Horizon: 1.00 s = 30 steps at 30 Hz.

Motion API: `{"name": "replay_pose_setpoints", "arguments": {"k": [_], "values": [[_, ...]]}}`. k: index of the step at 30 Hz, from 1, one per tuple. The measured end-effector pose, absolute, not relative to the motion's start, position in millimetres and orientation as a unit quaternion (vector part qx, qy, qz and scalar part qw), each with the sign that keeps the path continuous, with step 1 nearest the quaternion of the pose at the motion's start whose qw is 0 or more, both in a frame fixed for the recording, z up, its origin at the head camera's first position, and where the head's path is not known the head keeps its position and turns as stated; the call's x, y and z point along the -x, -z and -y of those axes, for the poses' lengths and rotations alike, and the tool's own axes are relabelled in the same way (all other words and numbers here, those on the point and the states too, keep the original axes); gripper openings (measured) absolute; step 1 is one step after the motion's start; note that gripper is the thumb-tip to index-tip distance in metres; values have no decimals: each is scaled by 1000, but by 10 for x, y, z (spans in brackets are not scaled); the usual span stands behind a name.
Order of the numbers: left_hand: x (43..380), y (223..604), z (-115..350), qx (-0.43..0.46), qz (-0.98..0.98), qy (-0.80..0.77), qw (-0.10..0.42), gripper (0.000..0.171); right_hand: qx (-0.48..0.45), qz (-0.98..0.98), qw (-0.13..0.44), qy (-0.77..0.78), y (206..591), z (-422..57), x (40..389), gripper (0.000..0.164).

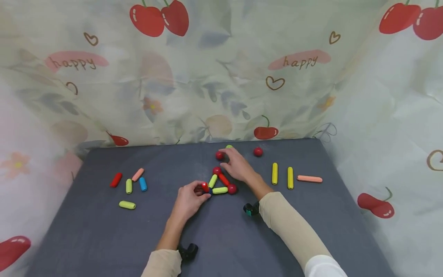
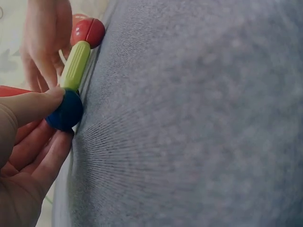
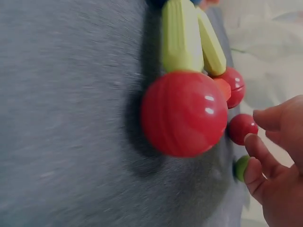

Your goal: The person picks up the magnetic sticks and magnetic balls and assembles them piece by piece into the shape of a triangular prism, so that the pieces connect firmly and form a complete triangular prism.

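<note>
On the table lies a triangle of magnetic-looking rods and balls. Two lime rods (image 1: 220, 190) and a red rod (image 1: 224, 179) join two red balls (image 1: 232, 189) and a blue ball (image 2: 67, 112). My left hand (image 1: 188, 201) pinches the blue ball between thumb and fingers; another red rod (image 1: 205, 187) rises from that corner. Beyond the triangle, my right hand (image 1: 238, 165) reaches to a loose red ball (image 3: 243, 128), its thumb and fingers spread beside it. Whether they touch it I cannot tell. A green ball (image 3: 241, 168) sits just behind, partly hidden by the hand.
Another red ball (image 1: 258, 152) lies at the back. To the right are two yellow rods (image 1: 290, 178) and a long salmon rod (image 1: 309, 179). Short red, lime, salmon and blue rods (image 1: 143, 184) lie scattered at left. A printed curtain (image 1: 221, 100) hangs behind the table.
</note>
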State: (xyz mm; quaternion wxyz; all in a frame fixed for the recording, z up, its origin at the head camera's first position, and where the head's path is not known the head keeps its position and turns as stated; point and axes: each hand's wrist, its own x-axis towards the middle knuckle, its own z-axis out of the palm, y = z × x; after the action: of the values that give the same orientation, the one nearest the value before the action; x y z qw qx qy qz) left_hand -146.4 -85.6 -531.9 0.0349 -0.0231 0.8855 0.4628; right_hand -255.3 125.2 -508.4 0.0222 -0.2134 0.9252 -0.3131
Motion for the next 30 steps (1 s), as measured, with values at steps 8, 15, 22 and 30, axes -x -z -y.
{"name": "replay_pose_setpoints", "arguments": {"k": [8,15,22,30], "values": [[1442,5312,824,21,-891,-452,32,40,228,-938,37,259,5130,-1127,2800,45],[1451,5331,886,23,-889,-456,30,41,193,-961,42,194,5147,-1121,2677,39],[1453,5317,916,24,-892,-450,36,41,220,-922,-2,319,4844,-1227,2342,41],[1470,5340,886,8,-890,-456,24,39,303,-843,21,444,4707,-1072,1877,39]]}}
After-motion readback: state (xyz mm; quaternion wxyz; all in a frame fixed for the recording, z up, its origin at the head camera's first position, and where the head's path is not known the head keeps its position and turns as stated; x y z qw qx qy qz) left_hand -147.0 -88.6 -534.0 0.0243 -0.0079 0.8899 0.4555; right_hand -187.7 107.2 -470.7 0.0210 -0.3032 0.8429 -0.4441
